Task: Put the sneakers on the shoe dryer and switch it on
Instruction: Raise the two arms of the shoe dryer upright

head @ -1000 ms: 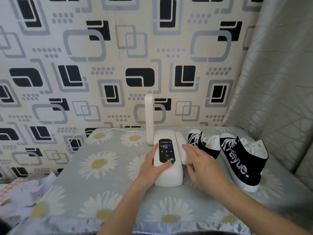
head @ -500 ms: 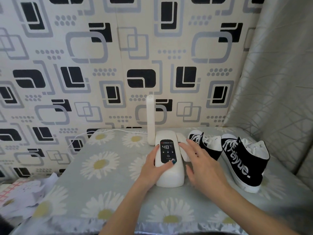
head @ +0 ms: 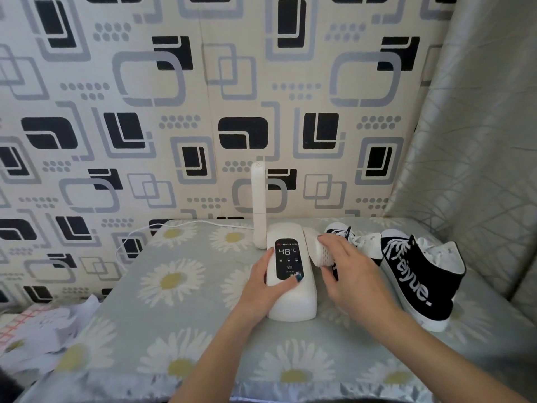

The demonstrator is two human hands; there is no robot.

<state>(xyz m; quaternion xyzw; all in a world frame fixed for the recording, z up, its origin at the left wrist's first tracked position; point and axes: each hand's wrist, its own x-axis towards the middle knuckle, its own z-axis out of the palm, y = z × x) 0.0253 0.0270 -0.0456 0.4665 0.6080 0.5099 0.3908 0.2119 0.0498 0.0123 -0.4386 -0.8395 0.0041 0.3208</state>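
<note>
Both hands grip the shoe dryer (head: 292, 298) — sneakers (head: 418, 274) beside.

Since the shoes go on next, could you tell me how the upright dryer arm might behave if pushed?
The upright arm looks like stiff plastic, so it probably won't flex. Tall and slim, it may fold at its base. The left hand holding the dryer body should limit tipping.
</note>
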